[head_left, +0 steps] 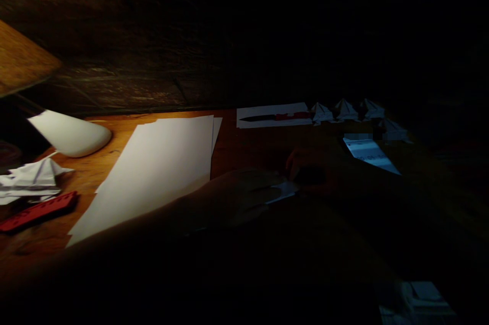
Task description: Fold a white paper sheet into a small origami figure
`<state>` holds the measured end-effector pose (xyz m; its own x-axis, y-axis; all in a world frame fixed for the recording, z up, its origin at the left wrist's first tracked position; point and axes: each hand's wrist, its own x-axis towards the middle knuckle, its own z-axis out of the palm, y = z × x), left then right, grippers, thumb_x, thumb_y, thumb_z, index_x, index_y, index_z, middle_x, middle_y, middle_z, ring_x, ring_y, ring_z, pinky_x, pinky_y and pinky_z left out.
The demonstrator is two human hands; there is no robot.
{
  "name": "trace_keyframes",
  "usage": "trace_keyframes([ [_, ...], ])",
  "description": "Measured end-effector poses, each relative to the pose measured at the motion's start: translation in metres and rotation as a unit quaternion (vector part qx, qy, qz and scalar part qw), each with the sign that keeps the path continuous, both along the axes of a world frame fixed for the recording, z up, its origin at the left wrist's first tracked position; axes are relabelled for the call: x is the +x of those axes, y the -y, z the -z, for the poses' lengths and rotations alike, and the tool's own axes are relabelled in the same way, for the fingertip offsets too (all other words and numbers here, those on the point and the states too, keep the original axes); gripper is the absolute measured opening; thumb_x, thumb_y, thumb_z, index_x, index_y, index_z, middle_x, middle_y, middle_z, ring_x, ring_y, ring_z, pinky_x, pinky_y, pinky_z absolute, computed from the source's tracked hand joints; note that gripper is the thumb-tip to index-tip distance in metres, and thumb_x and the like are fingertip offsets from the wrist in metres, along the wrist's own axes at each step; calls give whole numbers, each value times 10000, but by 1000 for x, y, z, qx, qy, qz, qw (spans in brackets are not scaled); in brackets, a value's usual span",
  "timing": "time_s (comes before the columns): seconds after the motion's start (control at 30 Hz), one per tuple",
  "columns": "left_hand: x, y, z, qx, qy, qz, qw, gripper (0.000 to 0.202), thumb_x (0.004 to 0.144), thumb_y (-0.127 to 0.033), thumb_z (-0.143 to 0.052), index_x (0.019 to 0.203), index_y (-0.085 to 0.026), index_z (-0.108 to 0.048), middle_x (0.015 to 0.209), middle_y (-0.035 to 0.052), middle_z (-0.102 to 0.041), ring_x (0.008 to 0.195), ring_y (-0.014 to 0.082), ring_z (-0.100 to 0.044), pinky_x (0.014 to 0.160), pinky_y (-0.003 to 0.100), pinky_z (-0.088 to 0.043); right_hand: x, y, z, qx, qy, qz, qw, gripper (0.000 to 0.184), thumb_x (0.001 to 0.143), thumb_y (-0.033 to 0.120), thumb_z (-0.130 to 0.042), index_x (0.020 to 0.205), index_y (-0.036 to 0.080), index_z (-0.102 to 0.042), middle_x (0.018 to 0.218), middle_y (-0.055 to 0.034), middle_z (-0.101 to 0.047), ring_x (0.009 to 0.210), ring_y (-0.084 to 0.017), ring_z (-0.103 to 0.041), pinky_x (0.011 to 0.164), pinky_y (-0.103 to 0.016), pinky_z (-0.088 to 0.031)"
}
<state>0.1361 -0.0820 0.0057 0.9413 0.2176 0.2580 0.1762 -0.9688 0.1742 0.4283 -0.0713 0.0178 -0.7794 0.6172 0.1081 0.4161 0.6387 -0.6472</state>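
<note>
The scene is very dim. My left hand [237, 197] comes in from the lower left and pinches a small folded piece of white paper [282, 192] at its fingertips. My right hand [313, 169] lies in shadow just beyond that paper, its fingers curled close by. Darkness hides whether those fingers touch the paper. A printed paper sheet [370, 154] lies to the right of my right hand. Beyond it stand several folded paper figures [345, 110] in a row along the far side of the wooden desk [233, 149].
Large white paper sheets [153, 177] lie left of my hands. A knife on a white sheet [275, 117] sits at the back. At the left are a white lamp shade [71, 133], a crumpled paper fold [32, 177] and a red ruler [38, 211]. Folded paper [416, 299] shows at bottom right.
</note>
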Motion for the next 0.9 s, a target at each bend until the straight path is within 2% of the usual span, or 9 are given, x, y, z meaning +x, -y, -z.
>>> trace_keyframes([
  [0.17,1,0,0,2,4,3,1000,537,1010,-149,-534,1540,-185,-457,1507,122,-583,1433,236,-515,1177,422,-479,4,-4,3,-5,-19,-19,1000,178,872,255,-754,1037,239,-689,1191,-58,-659,1081,-223,-642,935,-395,-512],
  [0.27,2,0,-1,4,-2,-1,1000,541,1008,-144,-528,1542,-189,-455,1499,124,-586,1420,253,-523,1154,433,-495,6,-3,-1,-24,-28,-29,999,187,892,247,-721,1077,240,-698,1214,-60,-666,1101,-223,-646,951,-396,-509],
  [0.37,2,-1,0,6,-24,-10,1000,547,1006,-201,-561,1542,-207,-448,1520,126,-559,1403,281,-530,1136,461,-502,6,0,-10,-48,-27,-5,998,192,920,201,-644,1100,229,-707,1206,-67,-688,1080,-228,-659,944,-405,-511],
  [0.47,1,-2,0,9,-38,-4,999,583,1002,-303,-608,1546,-192,-434,1533,151,-536,1418,311,-508,1140,492,-488,5,1,-16,-39,-8,27,999,194,929,163,-583,1050,226,-720,1128,-59,-717,1026,-229,-670,919,-407,-512],
  [0.6,1,0,-4,-14,-41,4,999,677,985,-399,-641,1576,-188,-387,1564,169,-498,1445,325,-471,1146,527,-472,4,1,-16,-38,-3,28,999,139,920,254,-659,1037,211,-722,1125,-74,-704,992,-222,-669,879,-385,-528],
  [0.7,1,1,-6,-24,-34,-1,999,687,989,-420,-637,1587,-209,-372,1573,148,-493,1460,312,-453,1166,519,-453,5,0,-12,-42,-12,7,999,190,882,308,-737,1043,209,-724,1148,-77,-684,1014,-222,-659,889,-388,-530],
  [0.9,0,2,-6,-23,-69,-2,997,685,1018,-446,-584,1606,-199,-334,1614,139,-442,1483,313,-412,1193,506,-414,7,-2,-8,-31,-3,1,1000,200,873,302,-749,1048,213,-712,1173,-74,-661,1048,-227,-646,920,-400,-519],
])
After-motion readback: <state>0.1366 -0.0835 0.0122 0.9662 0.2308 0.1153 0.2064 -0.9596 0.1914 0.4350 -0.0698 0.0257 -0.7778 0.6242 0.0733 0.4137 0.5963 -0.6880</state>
